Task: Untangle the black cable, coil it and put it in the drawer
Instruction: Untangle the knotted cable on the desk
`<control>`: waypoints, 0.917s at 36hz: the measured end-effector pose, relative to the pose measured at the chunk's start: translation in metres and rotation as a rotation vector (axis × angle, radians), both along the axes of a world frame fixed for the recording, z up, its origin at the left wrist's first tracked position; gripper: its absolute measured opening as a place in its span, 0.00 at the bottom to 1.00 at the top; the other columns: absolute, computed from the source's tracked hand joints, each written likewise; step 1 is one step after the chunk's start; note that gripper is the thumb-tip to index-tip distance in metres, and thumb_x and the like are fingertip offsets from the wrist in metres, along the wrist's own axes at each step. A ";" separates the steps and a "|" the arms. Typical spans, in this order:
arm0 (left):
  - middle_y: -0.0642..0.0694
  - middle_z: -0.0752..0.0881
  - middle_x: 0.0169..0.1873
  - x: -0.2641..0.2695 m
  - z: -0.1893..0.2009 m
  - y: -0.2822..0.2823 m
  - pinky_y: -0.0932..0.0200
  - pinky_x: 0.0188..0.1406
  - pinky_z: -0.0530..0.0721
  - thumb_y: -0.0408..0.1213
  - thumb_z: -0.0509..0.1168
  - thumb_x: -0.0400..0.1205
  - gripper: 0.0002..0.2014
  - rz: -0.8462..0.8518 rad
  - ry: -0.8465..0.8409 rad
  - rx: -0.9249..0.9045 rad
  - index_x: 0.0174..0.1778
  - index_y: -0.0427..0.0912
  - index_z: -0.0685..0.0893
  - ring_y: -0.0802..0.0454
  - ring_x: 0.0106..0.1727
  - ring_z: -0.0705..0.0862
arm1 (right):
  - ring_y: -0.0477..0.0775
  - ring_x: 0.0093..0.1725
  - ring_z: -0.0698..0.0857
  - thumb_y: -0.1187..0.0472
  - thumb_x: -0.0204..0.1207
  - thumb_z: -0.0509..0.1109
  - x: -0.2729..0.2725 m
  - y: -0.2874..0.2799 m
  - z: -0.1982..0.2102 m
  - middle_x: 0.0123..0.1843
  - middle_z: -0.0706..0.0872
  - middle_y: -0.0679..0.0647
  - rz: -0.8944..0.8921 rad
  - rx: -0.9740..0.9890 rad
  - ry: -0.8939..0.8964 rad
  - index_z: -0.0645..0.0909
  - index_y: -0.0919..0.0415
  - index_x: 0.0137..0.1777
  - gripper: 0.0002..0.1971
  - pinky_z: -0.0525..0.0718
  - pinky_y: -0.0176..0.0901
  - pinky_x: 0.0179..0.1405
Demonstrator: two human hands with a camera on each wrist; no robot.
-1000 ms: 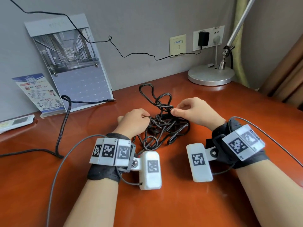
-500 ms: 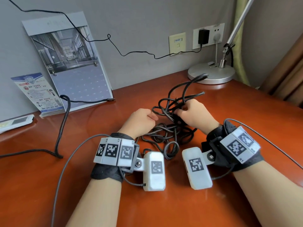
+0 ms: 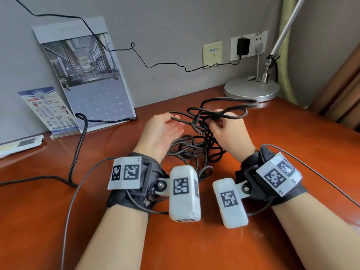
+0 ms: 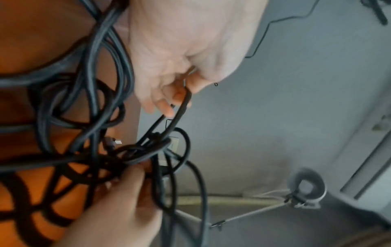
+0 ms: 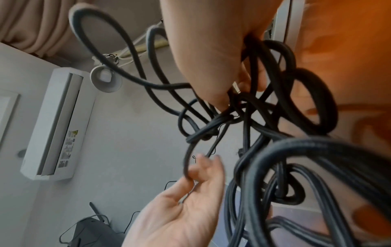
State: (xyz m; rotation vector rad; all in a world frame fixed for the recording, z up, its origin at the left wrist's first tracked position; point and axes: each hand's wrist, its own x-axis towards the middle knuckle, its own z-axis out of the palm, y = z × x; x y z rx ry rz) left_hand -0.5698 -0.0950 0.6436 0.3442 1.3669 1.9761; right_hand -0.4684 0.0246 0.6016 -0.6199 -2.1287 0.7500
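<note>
The black cable (image 3: pixel 191 148) is a tangled heap on the red-brown desk, with its upper part lifted. My left hand (image 3: pixel 173 118) is turned palm up and pinches a single strand (image 4: pixel 183 102) that runs right into the knot. My right hand (image 3: pixel 217 121) grips the knotted bunch of strands (image 5: pixel 213 127) and holds it above the desk. Two long loops (image 3: pixel 233 107) stick out from the knot toward the back right. The rest of the black cable (image 4: pixel 88 103) hangs down onto the desk between my wrists. No drawer is in view.
A calendar (image 3: pixel 93 75) and a leaflet stand (image 3: pixel 48 110) lean on the wall at the back left, with a remote (image 3: pixel 21 143) beside them. Another black cord (image 3: pixel 78 152) crosses the desk's left side. A lamp base (image 3: pixel 251 88) stands at the back right under a wall socket (image 3: pixel 247 45).
Both hands have lifted the upper tangle off the desk. The left hand has turned palm up and drawn one strand out to the left; the loops now reach toward the lamp base.
</note>
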 end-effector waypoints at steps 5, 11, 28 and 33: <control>0.54 0.65 0.14 -0.006 0.010 -0.001 0.67 0.17 0.75 0.32 0.47 0.88 0.16 0.072 -0.227 0.252 0.34 0.41 0.69 0.60 0.14 0.66 | 0.47 0.43 0.79 0.70 0.77 0.65 -0.001 0.001 -0.002 0.43 0.85 0.51 0.016 0.063 0.106 0.86 0.65 0.49 0.08 0.70 0.32 0.42; 0.52 0.72 0.19 -0.001 0.007 -0.001 0.70 0.12 0.67 0.37 0.49 0.89 0.16 -0.043 -0.208 0.204 0.40 0.36 0.75 0.62 0.14 0.66 | 0.48 0.46 0.80 0.72 0.77 0.66 -0.002 0.003 -0.005 0.44 0.84 0.50 0.024 0.047 0.121 0.86 0.67 0.49 0.08 0.71 0.32 0.47; 0.48 0.74 0.26 0.022 0.004 0.008 0.58 0.36 0.86 0.26 0.51 0.87 0.12 0.053 0.170 0.045 0.41 0.36 0.78 0.56 0.25 0.76 | 0.57 0.49 0.86 0.64 0.79 0.67 -0.005 0.008 -0.012 0.46 0.89 0.58 -0.129 -0.207 0.094 0.87 0.65 0.51 0.09 0.80 0.43 0.49; 0.48 0.78 0.30 0.015 0.012 0.005 0.65 0.22 0.79 0.33 0.57 0.87 0.12 0.234 0.072 0.161 0.38 0.36 0.79 0.60 0.17 0.70 | 0.56 0.46 0.88 0.66 0.78 0.66 -0.008 -0.001 -0.008 0.43 0.88 0.54 -0.021 -0.192 0.159 0.87 0.64 0.49 0.07 0.84 0.46 0.48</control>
